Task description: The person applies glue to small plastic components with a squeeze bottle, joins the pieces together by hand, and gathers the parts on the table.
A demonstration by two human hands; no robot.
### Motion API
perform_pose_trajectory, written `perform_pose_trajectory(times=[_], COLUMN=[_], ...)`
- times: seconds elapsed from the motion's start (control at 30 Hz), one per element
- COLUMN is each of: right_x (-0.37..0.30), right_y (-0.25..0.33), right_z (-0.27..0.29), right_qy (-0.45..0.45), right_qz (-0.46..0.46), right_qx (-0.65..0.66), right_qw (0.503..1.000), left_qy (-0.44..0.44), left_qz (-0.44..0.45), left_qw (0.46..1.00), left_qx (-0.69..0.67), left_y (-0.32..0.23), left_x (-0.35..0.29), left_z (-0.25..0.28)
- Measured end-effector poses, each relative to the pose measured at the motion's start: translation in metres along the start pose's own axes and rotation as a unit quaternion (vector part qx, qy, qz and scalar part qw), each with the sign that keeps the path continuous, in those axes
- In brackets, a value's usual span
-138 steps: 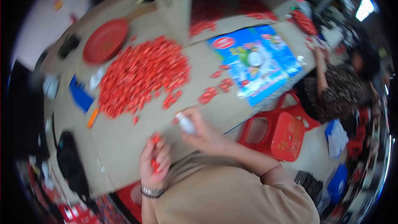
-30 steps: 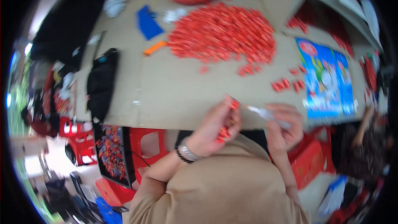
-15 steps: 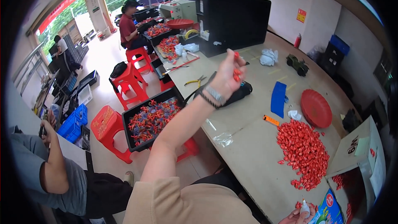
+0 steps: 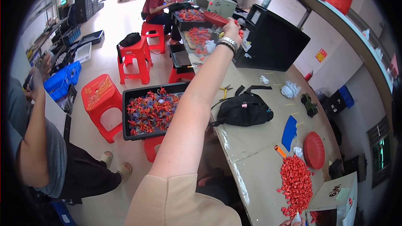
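My left hand (image 4: 231, 32) reaches far out over the worktable, with a metal watch and a dark bracelet at the wrist. Its fingers are curled round small red pieces, a little of the red showing beside them. Beyond it lies a red shallow basket (image 4: 215, 18). At the lower edge my right hand (image 4: 286, 223), mostly cut off, grips a small white bottle (image 4: 297, 219) with a pointed nozzle. Close by that bottle spreads a heap of shiny small red pieces (image 4: 295, 182) on the table.
A black tray (image 4: 125, 119) of red and purple parts rests near red stools (image 4: 97, 94). A black bag (image 4: 243, 109), yellow-handled pliers (image 4: 225, 92), a red bowl (image 4: 314, 150) and a carton (image 4: 335, 192) are on the table. A person (image 4: 31, 142) stands at left; another (image 4: 157, 2) sits beyond.
My left hand has reached farther away, toward the far trays and basket. The view has shifted, and my right hand with the bottle now shows less at the lower edge.
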State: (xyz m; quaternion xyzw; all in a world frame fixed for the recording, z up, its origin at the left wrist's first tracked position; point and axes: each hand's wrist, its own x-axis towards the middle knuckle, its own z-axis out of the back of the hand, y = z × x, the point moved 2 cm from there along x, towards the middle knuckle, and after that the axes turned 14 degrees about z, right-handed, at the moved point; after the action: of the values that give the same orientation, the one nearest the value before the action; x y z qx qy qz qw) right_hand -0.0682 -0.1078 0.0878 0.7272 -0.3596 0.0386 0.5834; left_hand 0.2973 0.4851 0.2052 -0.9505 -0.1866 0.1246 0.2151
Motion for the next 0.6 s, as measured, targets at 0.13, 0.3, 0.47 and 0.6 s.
perform_pose_trajectory(times=[0.13, 0.3, 0.47, 0.6], right_x=[-0.005, -0.022, -0.031, -0.015], right_y=[-0.003, 0.008, 0.018, 0.0], right_z=[-0.017, -0.044, -0.061, -0.107], right_qy=[0.013, 0.019, 0.022, 0.082], right_qz=[0.016, 0.032, 0.052, -0.034], right_qx=[0.018, 0.002, -0.003, -0.001], right_qw=[1.0, 0.999, 0.998, 0.996], left_qy=[-0.025, 0.008, 0.003, -0.024], left_qz=[0.004, 0.034, 0.028, 0.04], left_qw=[1.0, 0.999, 0.999, 0.998], left_qx=[-0.018, -0.003, -0.026, -0.046], left_y=[-0.013, -0.003, 0.005, 0.028], left_x=[0.02, 0.036, 0.025, 0.023], left_z=[0.007, 0.0, -0.018, 0.046])
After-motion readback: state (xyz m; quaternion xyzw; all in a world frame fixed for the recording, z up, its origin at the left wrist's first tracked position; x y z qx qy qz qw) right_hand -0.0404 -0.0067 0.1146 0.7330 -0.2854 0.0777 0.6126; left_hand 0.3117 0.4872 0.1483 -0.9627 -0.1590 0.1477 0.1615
